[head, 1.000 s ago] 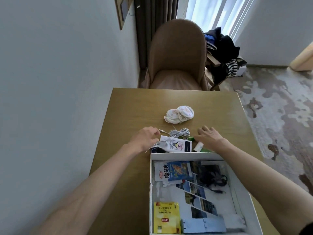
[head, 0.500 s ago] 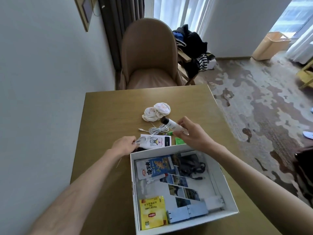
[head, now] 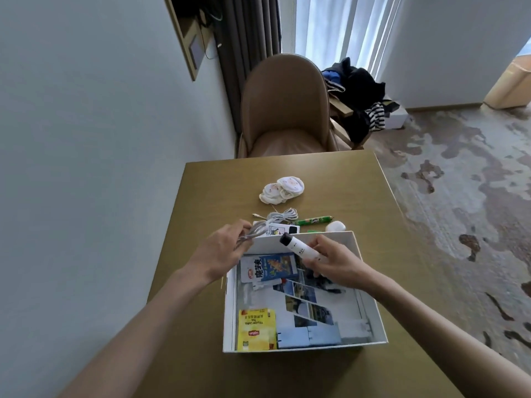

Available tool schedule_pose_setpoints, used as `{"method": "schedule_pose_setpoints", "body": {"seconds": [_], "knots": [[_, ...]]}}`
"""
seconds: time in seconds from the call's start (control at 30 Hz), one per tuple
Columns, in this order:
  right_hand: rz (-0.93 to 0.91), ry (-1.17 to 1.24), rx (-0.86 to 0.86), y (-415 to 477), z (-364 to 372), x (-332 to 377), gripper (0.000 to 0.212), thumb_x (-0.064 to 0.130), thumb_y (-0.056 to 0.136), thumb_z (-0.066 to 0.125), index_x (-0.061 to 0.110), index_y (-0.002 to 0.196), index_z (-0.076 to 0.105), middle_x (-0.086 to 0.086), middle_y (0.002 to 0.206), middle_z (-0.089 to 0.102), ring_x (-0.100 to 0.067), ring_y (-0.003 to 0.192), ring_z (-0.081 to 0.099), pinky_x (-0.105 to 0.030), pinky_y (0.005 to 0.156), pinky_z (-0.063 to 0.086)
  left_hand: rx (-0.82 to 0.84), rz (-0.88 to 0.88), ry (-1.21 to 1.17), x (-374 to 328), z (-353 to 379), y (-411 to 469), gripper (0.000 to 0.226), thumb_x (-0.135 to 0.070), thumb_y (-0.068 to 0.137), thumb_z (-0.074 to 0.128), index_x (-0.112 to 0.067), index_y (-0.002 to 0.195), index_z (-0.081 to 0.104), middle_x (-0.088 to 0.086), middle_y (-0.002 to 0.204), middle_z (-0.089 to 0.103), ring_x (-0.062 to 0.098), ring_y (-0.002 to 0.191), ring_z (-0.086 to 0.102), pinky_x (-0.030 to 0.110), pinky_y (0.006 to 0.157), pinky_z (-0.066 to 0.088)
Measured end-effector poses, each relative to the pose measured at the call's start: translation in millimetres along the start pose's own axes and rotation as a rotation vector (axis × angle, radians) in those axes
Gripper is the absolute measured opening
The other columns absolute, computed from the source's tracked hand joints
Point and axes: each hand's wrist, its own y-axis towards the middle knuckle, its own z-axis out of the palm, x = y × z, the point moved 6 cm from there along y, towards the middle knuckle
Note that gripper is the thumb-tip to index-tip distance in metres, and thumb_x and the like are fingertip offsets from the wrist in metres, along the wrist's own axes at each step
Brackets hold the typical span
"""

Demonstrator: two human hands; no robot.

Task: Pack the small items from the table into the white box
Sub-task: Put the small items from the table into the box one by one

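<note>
Right hand (head: 334, 264) gripped a white tube with a black cap (head: 300, 248) above the open white box (head: 370, 311). Left hand (head: 222, 251) pinched a grey cable (head: 253, 234) beside the box's far-left corner, over the wooden table (head: 218, 196)

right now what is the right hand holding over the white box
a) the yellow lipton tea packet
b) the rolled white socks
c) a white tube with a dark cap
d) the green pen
c: the right hand has its grip around a white tube with a dark cap above the white box, while the other three items lie untouched.
</note>
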Motion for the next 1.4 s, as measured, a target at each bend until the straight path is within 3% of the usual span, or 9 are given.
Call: {"method": "schedule_pose_setpoints", "body": {"seconds": [0.13, 0.27, 0.4, 0.53, 0.7, 0.93, 1.03, 1.2, 1.4], "knots": [[0.032, -0.140, 0.027, -14.9, 10.2, -15.3, 0.017, 0.035, 0.090, 0.064, 0.029, 0.100, 0.051, 0.003, 0.097, 0.066, -0.011, 0.078, 0.067, -0.033, 0.064, 0.059, 0.095, 0.074, 0.135, -20.8, 34.1, -14.9, 0.020, -0.031, 0.094, 0.053, -0.027, 0.113, 0.049, -0.006, 0.095, 0.064, 0.007, 0.073, 0.055, 0.017, 0.058, 0.042], [0.088, -0.179, 0.077, -26.9, 22.8, -32.6, 0.020, 0.034, 0.091, 0.063, 0.032, 0.104, 0.048, 0.002, 0.105, 0.066, -0.005, 0.076, 0.065, -0.021, 0.059, 0.051, 0.196, 0.054, 0.194, -25.7, 62.0, -6.5, 0.016, -0.027, 0.093, 0.053, -0.025, 0.110, 0.053, -0.005, 0.101, 0.064, 0.014, 0.087, 0.062, 0.031, 0.072, 0.053], [0.105, -0.224, 0.092, -33.3, 30.9, -43.0, 0.024, 0.033, 0.090, 0.063, 0.031, 0.108, 0.047, -0.004, 0.116, 0.066, -0.008, 0.083, 0.066, -0.023, 0.065, 0.055, 0.277, 0.013, 0.333, -20.5, 77.4, 11.1, 0.021, -0.025, 0.095, 0.052, -0.016, 0.111, 0.063, 0.001, 0.106, 0.062, 0.020, 0.098, 0.061, 0.034, 0.082, 0.051], [0.109, -0.240, 0.095, -32.3, 34.6, -45.4, 0.026, 0.034, 0.090, 0.063, 0.031, 0.109, 0.046, -0.005, 0.119, 0.065, -0.008, 0.081, 0.064, -0.020, 0.063, 0.053, 0.237, 0.005, 0.490, -17.0, 83.7, 17.5, 0.020, -0.013, 0.095, 0.047, -0.012, 0.111, 0.059, 0.005, 0.111, 0.062, 0.024, 0.103, 0.059, 0.038, 0.081, 0.053], [0.110, -0.290, 0.113, -22.1, 44.0, -44.7, 0.031, 0.032, 0.089, 0.064, 0.027, 0.115, 0.047, -0.008, 0.121, 0.064, -0.014, 0.086, 0.065, -0.023, 0.066, 0.055, 0.175, 0.164, 0.652, -17.5, 86.9, 11.1, 0.029, -0.004, 0.090, 0.048, -0.014, 0.115, 0.057, 0.005, 0.114, 0.062, 0.022, 0.100, 0.060, 0.032, 0.077, 0.054], [0.065, -0.390, 0.178, 4.0, 72.6, -32.1, 0.030, 0.027, 0.092, 0.060, 0.024, 0.118, 0.045, -0.009, 0.122, 0.063, -0.016, 0.089, 0.060, -0.029, 0.070, 0.052, 0.186, 0.084, 0.245, -0.6, 70.7, 1.5, 0.042, -0.037, 0.093, 0.049, -0.020, 0.131, 0.054, -0.004, 0.125, 0.056, 0.012, 0.114, 0.051, 0.031, 0.091, 0.050], [0.019, -0.451, 0.218, 13.3, 87.0, -22.3, 0.032, 0.025, 0.094, 0.056, 0.023, 0.123, 0.044, -0.008, 0.123, 0.060, -0.023, 0.100, 0.060, -0.037, 0.080, 0.054, 0.149, 0.083, 0.151, 0.7, 58.1, -9.4, 0.042, -0.038, 0.091, 0.051, -0.021, 0.130, 0.055, -0.006, 0.125, 0.057, 0.009, 0.112, 0.052, 0.027, 0.092, 0.049], [-0.102, -0.512, 0.258, 20.8, 112.3, -4.0, 0.035, 0.016, 0.094, 0.052, 0.019, 0.128, 0.045, -0.007, 0.126, 0.060, -0.024, 0.108, 0.059, -0.035, 0.085, 0.052, 0.033, -0.013, -0.053, 8.5, 44.0, -29.1, 0.031, -0.036, 0.094, 0.048, -0.023, 0.119, 0.062, -0.008, 0.120, 0.062, 0.003, 0.108, 0.054, 0.025, 0.092, 0.047], [-0.171, -0.478, 0.068, 30.3, 87.0, 11.2, 0.010, 0.018, 0.094, 0.050, 0.017, 0.101, 0.058, -0.004, 0.105, 0.065, -0.023, 0.089, 0.061, -0.043, 0.080, 0.054, -0.140, -0.114, -0.245, 28.2, 32.3, -39.4, 0.026, -0.022, 0.095, 0.049, -0.020, 0.115, 0.065, -0.010, 0.109, 0.065, -0.006, 0.095, 0.057, 0.011, 0.080, 0.049]]}}
